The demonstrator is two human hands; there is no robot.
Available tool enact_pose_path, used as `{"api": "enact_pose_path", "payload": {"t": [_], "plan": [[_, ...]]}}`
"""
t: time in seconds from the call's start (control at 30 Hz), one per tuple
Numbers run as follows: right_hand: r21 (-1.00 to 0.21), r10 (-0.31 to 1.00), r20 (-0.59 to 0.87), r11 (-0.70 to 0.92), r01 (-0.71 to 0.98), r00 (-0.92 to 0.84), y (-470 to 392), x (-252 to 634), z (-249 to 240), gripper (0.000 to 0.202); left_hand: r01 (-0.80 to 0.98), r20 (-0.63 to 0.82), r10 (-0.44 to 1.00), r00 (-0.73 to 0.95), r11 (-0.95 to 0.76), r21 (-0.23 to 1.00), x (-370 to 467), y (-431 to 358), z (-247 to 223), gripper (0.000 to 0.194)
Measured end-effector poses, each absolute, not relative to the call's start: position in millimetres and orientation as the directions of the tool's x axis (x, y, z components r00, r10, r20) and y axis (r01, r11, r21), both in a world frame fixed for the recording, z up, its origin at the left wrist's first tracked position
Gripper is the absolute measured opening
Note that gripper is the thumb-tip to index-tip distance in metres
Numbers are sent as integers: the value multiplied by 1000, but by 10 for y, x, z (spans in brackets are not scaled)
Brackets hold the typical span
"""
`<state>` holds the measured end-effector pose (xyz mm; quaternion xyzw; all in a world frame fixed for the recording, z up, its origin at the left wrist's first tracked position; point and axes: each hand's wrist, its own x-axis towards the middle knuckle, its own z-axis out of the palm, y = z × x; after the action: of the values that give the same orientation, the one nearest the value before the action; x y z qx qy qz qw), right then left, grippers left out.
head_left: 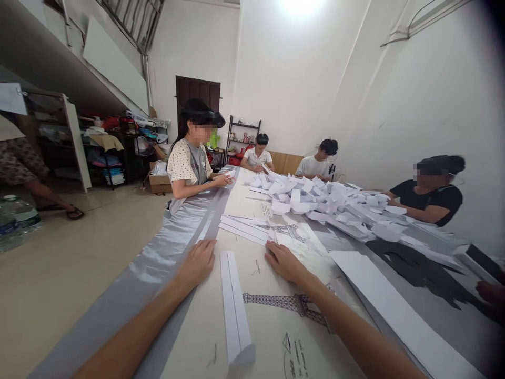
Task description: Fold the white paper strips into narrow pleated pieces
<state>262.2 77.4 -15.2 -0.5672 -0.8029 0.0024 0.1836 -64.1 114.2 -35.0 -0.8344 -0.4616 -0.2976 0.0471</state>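
My left hand (200,259) lies palm-down at the left edge of the printed cloth, fingers stretched out and nothing visible in them. My right hand (286,260) rests palm-down on the cloth, its fingers extended beside the right end of some flat white paper pieces (244,229); whether the fingertips touch them I cannot tell. Between my forearms a long folded white paper strip (236,310) lies lengthwise, with a crease line along it and a curled flap at its near end. The off-white cloth (197,337) under it bears tower drawings.
A big heap of folded white papers (315,197) covers the table's far right. Large white sheets (394,305) and a black piece (414,268) lie right of my arm. Several people sit or stand around the table; one at the left holds white paper (231,175). Water bottles (21,213) stand on the floor.
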Motion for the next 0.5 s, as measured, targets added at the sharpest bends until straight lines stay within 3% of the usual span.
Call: {"api": "enact_pose_path", "payload": {"t": [0.27, 0.4, 0.5], "plan": [[-163, 931, 298, 265, 950, -209, 1049, 2655, -174, 51, 801, 513, 750, 418, -571, 182, -631, 1147, -376, 32], [-121, 940, 339, 94, 988, -48, 892, 2777, -83, 54, 797, 500, 747, 437, -579, 169, -626, 1121, -338, 28], [-59, 956, 290, -31, 998, 47, 624, 3041, 77, 47, 799, 495, 746, 445, -580, 157, -620, 1105, -319, 27]]}}
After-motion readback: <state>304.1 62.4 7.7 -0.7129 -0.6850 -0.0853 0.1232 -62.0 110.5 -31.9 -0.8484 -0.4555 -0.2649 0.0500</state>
